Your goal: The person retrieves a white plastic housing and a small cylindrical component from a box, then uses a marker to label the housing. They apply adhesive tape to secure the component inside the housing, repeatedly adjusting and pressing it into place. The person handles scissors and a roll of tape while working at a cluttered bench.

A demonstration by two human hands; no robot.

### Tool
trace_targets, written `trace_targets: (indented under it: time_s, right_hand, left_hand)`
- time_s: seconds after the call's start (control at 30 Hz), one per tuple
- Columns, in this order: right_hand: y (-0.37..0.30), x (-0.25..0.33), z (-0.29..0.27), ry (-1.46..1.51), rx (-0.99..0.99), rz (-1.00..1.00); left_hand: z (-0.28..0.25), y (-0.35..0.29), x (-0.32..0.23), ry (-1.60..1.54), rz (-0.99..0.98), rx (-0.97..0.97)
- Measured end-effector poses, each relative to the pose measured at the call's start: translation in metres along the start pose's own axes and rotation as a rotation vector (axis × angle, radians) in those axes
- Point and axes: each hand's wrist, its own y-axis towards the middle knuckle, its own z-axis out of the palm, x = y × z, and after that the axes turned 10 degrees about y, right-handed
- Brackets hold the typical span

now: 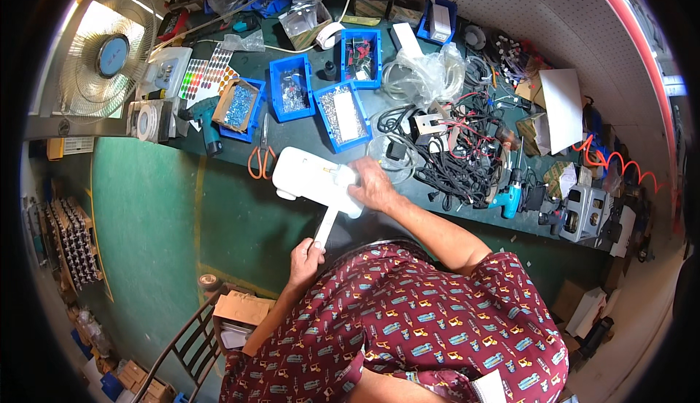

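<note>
A white plastic housing [306, 172] with rounded corners is held in front of me at the bench's front edge. From its underside a flat white bar [326, 226] slants down toward me, and my left hand [305, 263] is closed round the lower end of that bar. My right hand [373, 184] grips the right end of the housing, fingers bent over a pale, shiny part there; glare hides its detail. Orange-handled scissors [261, 161] lie just left of the housing. Beyond it sits a blue bin [355, 141] of small metal parts.
More blue bins [290, 59] of small parts line the bench. A teal cordless drill [210, 130] lies left; another drill [508, 197] sits right, beside tangled black cables [456, 166]. Clear plastic bags [426, 75] lie farther back. A fan [109, 57] stands far left, a chair [197, 341] lower left.
</note>
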Motion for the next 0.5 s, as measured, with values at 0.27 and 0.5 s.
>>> trace_targets:
  time_s: [0.27,0.5]
  right_hand:
    - [0.002,0.000,0.001,0.118,0.098,0.161]
    - [0.001,-0.005,0.008,0.150,0.061,0.144]
  left_hand:
    - [-0.007,-0.006,-0.048,-0.049,0.117,0.009]
    - [-0.012,0.008,-0.059,-0.142,0.116,-0.011]
